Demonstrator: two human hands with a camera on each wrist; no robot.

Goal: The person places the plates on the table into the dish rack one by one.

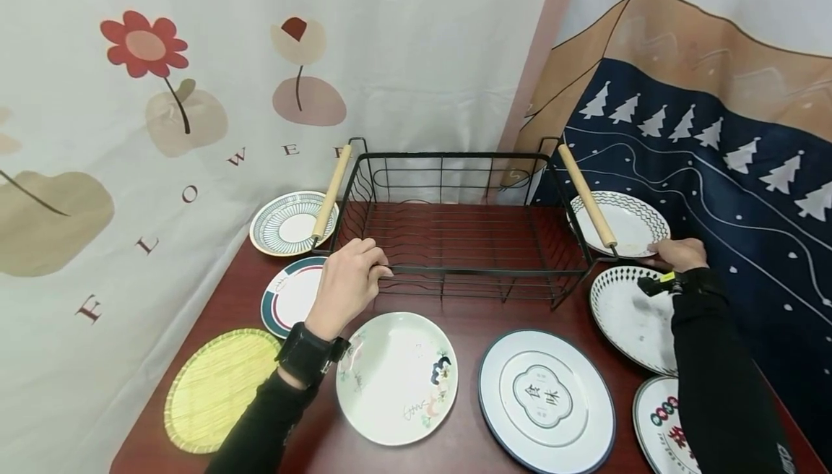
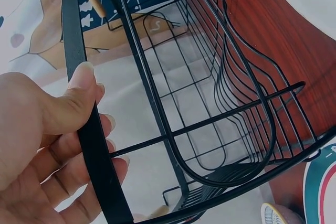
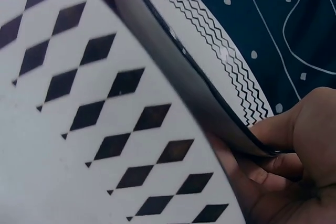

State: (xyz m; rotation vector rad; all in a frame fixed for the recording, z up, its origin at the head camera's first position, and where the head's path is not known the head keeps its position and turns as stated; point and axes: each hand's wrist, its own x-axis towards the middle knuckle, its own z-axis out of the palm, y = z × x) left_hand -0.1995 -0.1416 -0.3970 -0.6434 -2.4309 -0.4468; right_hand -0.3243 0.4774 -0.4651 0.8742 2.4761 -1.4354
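Head view: we grip the black wire dish rack [image 1: 455, 232].
Our left hand [image 1: 347, 282] curls round its front rail; right of it, our right hand [image 1: 676, 252] pinches the zigzag-rimmed plate [image 1: 624, 222].

Black wire rack [image 1: 455, 243] upright; zigzag-rimmed plate [image 1: 627, 222] right of it.

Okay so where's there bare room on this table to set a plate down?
The dish rack stands empty. Bare wood shows along the left edge beside the straw mat, and in the strip between the rack's front and the floral plate. The right side is crowded with plates, where the right hand grips the zigzag plate.
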